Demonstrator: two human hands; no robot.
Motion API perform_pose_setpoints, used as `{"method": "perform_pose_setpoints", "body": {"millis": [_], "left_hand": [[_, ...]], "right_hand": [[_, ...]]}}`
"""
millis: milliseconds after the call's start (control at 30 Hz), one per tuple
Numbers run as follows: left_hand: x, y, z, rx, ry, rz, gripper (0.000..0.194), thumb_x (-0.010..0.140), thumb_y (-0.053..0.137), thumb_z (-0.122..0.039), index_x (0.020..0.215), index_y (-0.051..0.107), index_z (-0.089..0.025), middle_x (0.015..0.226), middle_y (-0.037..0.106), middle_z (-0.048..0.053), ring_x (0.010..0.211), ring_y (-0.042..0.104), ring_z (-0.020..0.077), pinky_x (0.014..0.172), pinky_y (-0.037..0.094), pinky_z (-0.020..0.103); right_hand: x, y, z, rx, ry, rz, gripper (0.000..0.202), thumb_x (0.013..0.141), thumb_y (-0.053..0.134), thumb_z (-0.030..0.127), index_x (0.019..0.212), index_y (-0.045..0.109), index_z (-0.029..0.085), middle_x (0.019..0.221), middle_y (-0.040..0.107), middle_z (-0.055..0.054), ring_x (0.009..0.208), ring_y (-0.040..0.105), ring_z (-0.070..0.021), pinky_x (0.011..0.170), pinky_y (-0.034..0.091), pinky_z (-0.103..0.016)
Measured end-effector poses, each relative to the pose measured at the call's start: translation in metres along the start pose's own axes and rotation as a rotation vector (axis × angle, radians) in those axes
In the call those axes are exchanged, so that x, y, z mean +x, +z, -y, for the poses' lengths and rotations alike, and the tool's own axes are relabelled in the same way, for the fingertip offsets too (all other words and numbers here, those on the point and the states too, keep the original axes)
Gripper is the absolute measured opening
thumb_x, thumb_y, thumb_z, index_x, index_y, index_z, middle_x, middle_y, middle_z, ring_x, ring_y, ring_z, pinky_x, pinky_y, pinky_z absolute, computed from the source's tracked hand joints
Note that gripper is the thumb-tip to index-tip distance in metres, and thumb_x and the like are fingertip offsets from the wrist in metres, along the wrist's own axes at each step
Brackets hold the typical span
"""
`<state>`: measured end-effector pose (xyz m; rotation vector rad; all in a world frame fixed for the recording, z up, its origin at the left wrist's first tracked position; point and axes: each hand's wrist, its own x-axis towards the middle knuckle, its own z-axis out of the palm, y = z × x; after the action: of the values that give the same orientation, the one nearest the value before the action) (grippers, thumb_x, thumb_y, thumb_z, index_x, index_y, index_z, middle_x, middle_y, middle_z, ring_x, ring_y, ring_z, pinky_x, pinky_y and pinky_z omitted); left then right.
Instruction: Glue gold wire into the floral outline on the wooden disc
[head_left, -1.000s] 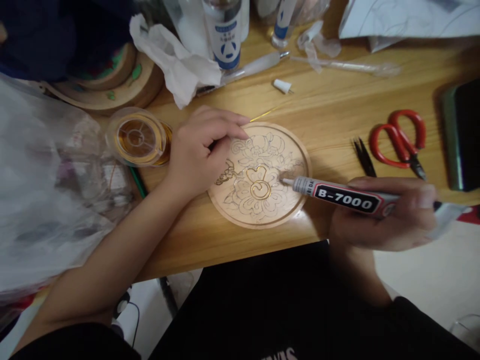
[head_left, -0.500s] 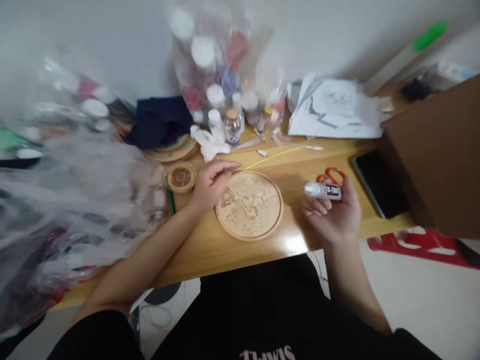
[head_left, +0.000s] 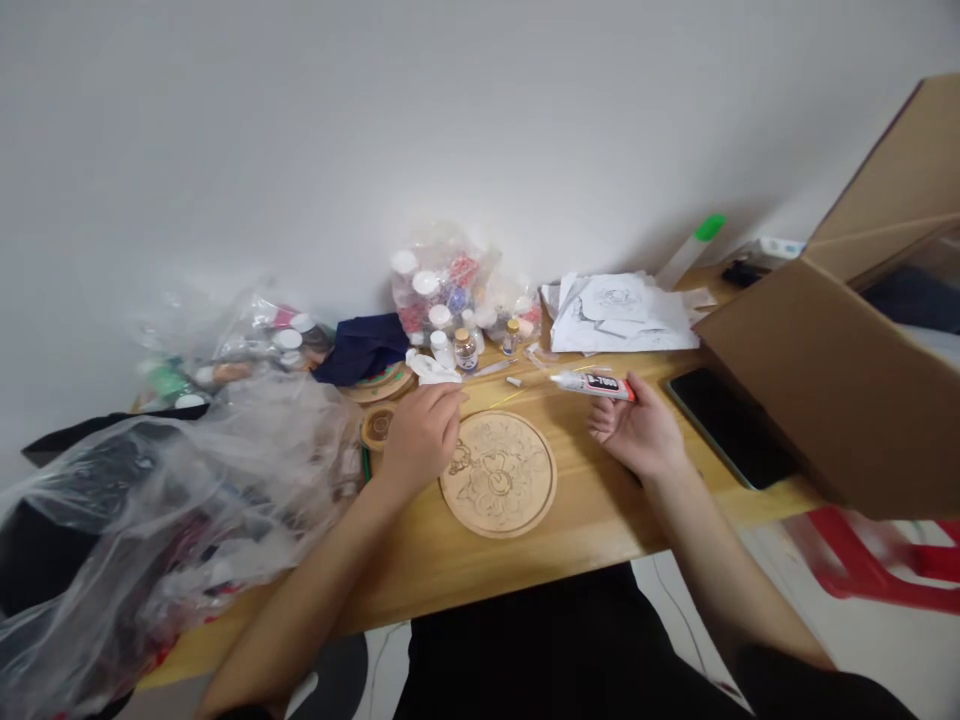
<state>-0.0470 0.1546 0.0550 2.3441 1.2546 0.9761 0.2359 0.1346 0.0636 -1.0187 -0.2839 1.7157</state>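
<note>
A round wooden board (head_left: 499, 475) with a carved flower pattern lies on the wooden table (head_left: 592, 520). At its upper left edge is my left hand (head_left: 424, 432), back upward, fingers bent together; what they hold, if anything, is hidden. My right hand (head_left: 637, 425), to the right of the board, holds a white and black glue tube (head_left: 596, 384), its nozzle pointing left. Behind the board lie a small white cap (head_left: 514, 381) and a yellow stick (head_left: 508, 399). A round container (head_left: 377, 424) is partly behind my left hand.
Bags of bottles (head_left: 442, 290) and papers (head_left: 619, 312) line the wall. A phone (head_left: 731, 428) lies beside a cardboard box (head_left: 832, 380) at the right. Plastic bags (head_left: 247, 480) cover the left side.
The camera view has tilted up. My left hand has turned with its back up and its fingers drawn in. My right hand still holds the tube; the orange-handled scissors are no longer visible.
</note>
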Motion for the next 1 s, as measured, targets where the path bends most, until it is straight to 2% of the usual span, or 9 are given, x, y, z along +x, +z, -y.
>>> {"method": "perform_pose_setpoints", "body": {"millis": [133, 233, 300, 400, 533, 600, 700, 867, 1000], "left_hand": [[0.012, -0.003, -0.021, 0.036, 0.029, 0.063, 0.033, 0.092, 0.059, -0.030, 0.123, 0.060, -0.020, 0.123, 0.068, 0.011, 0.114, 0.064, 0.0255, 0.099, 0.052, 0.045], [0.032, 0.006, -0.047, 0.053, 0.116, 0.094, 0.045, 0.090, 0.068, -0.040, 0.129, 0.055, -0.020, 0.127, 0.065, 0.011, 0.119, 0.061, 0.0251, 0.102, 0.050, 0.043], [0.050, 0.017, -0.064, 0.096, 0.191, 0.120, 0.046, 0.090, 0.069, -0.039, 0.126, 0.056, -0.015, 0.125, 0.065, 0.013, 0.117, 0.061, 0.0262, 0.101, 0.049, 0.043], [0.077, 0.037, -0.077, 0.159, 0.151, 0.290, 0.040, 0.090, 0.070, -0.030, 0.124, 0.059, -0.012, 0.122, 0.066, 0.014, 0.115, 0.061, 0.0265, 0.098, 0.049, 0.041], [0.097, 0.062, -0.072, 0.161, 0.120, 0.457, 0.020, 0.096, 0.060, -0.022, 0.114, 0.065, -0.014, 0.109, 0.070, 0.010, 0.101, 0.065, 0.0201, 0.089, 0.051, 0.033], [0.099, 0.072, -0.064, 0.181, 0.128, 0.491, 0.018, 0.096, 0.059, -0.020, 0.111, 0.066, -0.015, 0.111, 0.071, 0.010, 0.102, 0.066, 0.0194, 0.089, 0.050, 0.033], [0.096, 0.086, -0.057, 0.246, 0.147, 0.548, 0.013, 0.095, 0.059, -0.020, 0.103, 0.068, -0.014, 0.106, 0.072, 0.010, 0.097, 0.067, 0.0211, 0.085, 0.051, 0.033], [0.098, 0.107, -0.060, 0.380, 0.199, 0.594, 0.015, 0.091, 0.061, -0.020, 0.097, 0.070, -0.010, 0.104, 0.070, 0.015, 0.102, 0.065, 0.0288, 0.085, 0.049, 0.039], [0.107, 0.094, -0.059, 0.452, 0.210, 0.592, 0.023, 0.089, 0.065, -0.026, 0.105, 0.068, -0.010, 0.110, 0.068, 0.015, 0.108, 0.062, 0.0309, 0.088, 0.047, 0.040]], "right_hand": [[0.008, 0.014, 0.011, -0.121, 0.068, 0.023, 0.048, 0.100, 0.028, 0.045, 0.078, 0.062, 0.020, 0.051, 0.045, 0.002, 0.040, 0.035, -0.0109, 0.043, 0.028, -0.023], [0.009, 0.023, 0.019, -0.191, 0.063, 0.031, 0.048, 0.099, 0.028, 0.048, 0.081, 0.063, 0.020, 0.050, 0.044, 0.003, 0.041, 0.035, -0.0109, 0.044, 0.027, -0.022], [0.010, 0.026, 0.022, -0.236, 0.048, 0.023, 0.049, 0.099, 0.026, 0.047, 0.082, 0.063, 0.020, 0.049, 0.044, 0.003, 0.041, 0.035, -0.0110, 0.044, 0.027, -0.022], [0.016, 0.020, 0.025, -0.306, 0.021, 0.002, 0.049, 0.099, 0.027, 0.048, 0.083, 0.062, 0.019, 0.049, 0.044, 0.003, 0.041, 0.035, -0.0107, 0.044, 0.028, -0.022], [0.025, -0.005, 0.030, -0.467, -0.087, -0.097, 0.060, 0.092, 0.035, 0.068, 0.088, 0.065, 0.016, 0.052, 0.050, 0.002, 0.040, 0.040, -0.0109, 0.041, 0.028, -0.024], [0.029, -0.022, 0.034, -0.613, -0.282, -0.275, 0.068, 0.086, 0.038, 0.077, 0.088, 0.066, 0.016, 0.053, 0.052, 0.001, 0.040, 0.042, -0.0112, 0.040, 0.028, -0.025], [0.032, -0.040, 0.040, -0.692, -0.554, -0.500, 0.064, 0.083, 0.044, 0.077, 0.082, 0.067, 0.017, 0.056, 0.053, 0.000, 0.043, 0.043, -0.0104, 0.043, 0.030, -0.025], [0.031, -0.047, 0.042, -0.597, -0.631, -0.441, 0.059, 0.082, 0.047, 0.073, 0.069, 0.064, 0.018, 0.056, 0.054, -0.002, 0.041, 0.042, -0.0104, 0.041, 0.029, -0.027], [0.033, -0.047, 0.036, -0.612, -0.646, -0.392, 0.055, 0.078, 0.054, 0.072, 0.066, 0.064, 0.019, 0.053, 0.053, -0.001, 0.042, 0.043, -0.0101, 0.042, 0.030, -0.026]]}}
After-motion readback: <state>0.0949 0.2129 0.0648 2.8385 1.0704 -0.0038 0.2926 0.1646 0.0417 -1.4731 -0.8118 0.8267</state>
